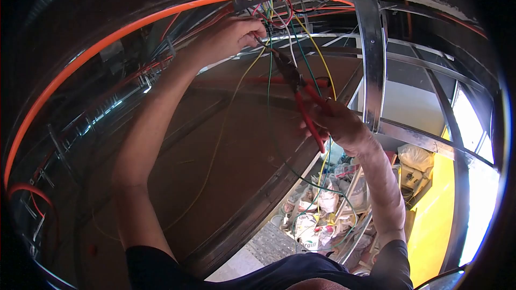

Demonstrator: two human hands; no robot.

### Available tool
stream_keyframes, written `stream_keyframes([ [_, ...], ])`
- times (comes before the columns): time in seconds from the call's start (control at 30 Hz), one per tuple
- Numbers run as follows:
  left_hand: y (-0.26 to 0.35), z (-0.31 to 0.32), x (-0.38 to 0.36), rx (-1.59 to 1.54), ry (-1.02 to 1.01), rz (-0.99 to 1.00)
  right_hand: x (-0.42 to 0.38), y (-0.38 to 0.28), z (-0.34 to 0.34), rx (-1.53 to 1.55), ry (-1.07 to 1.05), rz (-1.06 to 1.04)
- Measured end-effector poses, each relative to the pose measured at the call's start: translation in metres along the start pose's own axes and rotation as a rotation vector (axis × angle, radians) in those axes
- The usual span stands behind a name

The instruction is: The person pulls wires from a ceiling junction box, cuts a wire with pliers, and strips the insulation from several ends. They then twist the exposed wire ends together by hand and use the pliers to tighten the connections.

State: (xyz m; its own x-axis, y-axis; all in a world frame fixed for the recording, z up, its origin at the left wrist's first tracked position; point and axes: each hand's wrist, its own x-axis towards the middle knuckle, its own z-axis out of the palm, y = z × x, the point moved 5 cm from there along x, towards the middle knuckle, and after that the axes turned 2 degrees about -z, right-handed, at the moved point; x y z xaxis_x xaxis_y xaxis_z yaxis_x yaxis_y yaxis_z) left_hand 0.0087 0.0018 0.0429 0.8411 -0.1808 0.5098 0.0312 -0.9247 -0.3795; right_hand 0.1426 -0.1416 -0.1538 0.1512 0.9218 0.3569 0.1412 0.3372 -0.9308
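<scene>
My left hand [244, 35] is raised under the ceiling, its fingers pinched on a thin electrical wire [262, 42]. My right hand [341, 123] is closed around the red handles of a pair of pliers [293, 75]. The dark jaws point up and left, their tip right at the wire beside my left fingertips. Around both hands hang more loose wires: a yellow wire [317, 48], a white wire [291, 43] and green wires [269, 83]. Their upper ends bunch together near the end of an orange conduit.
The orange conduit [107, 35] curves along the upper left. A metal stud [371, 48] drops close to my right hand. Behind the wires spans a brown panel [236, 123]. Below right lie several bags [328, 198] and clutter, beside a yellow panel [432, 209].
</scene>
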Motion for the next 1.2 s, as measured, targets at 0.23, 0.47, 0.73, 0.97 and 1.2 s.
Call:
stream_keyframes([
  [0.23, -0.018, 0.003, 0.012, 0.137, -0.081, -0.003, -0.001, 0.0, -0.006, 0.031, -0.003, -0.01],
  [0.47, -0.012, 0.002, 0.021, -0.072, -0.122, -0.05, -0.003, 0.003, -0.008, 0.007, -0.006, -0.056],
  [0.73, 0.0, 0.005, 0.022, -0.184, -0.08, -0.051, -0.006, 0.002, -0.01, 0.037, 0.071, -0.075],
  [0.97, 0.002, 0.006, 0.023, -0.267, -0.075, -0.074, -0.011, 0.004, -0.014, 0.097, -0.037, -0.102],
  [1.2, 0.009, -0.005, 0.015, -0.245, -0.142, -0.113, -0.011, -0.001, -0.012, 0.062, -0.029, -0.096],
])
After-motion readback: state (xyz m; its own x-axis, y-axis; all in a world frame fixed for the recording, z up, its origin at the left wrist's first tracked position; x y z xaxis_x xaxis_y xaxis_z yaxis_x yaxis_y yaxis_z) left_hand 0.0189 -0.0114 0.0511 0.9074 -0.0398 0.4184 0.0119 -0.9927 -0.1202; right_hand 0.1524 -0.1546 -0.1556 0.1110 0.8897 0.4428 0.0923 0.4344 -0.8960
